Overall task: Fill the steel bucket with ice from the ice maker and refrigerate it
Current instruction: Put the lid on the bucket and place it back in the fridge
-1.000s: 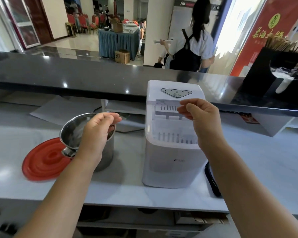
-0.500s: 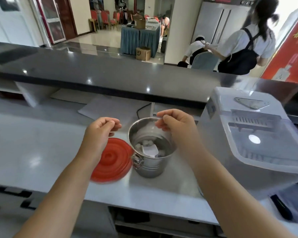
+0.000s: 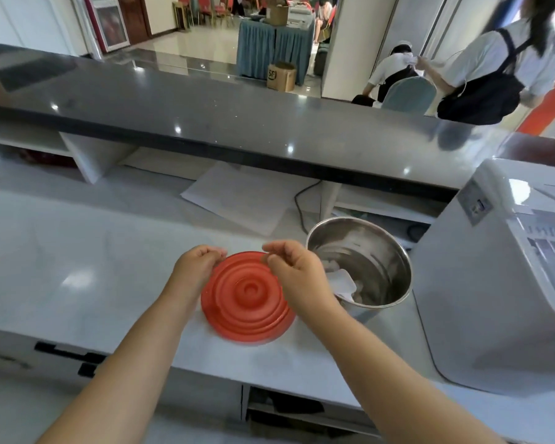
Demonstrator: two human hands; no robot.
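Steel bucket (image 3: 370, 270), open and part-filled with ice and a white scoop, stands on the white counter (image 3: 77, 251) left of the ice maker (image 3: 494, 299). It likely handles rigid, cold and slick; grip beneath the rolled rim. Left hand (image 3: 194, 267) and right hand (image 3: 293, 272) pinch the far edge of the red ribbed lid (image 3: 247, 302) (just left of the bucket).

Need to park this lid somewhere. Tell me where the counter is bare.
Bare: the counter left of the red lid, and the front strip below it. Crowded: steel bucket and ice maker fill the right; paper and a cord lie behind.
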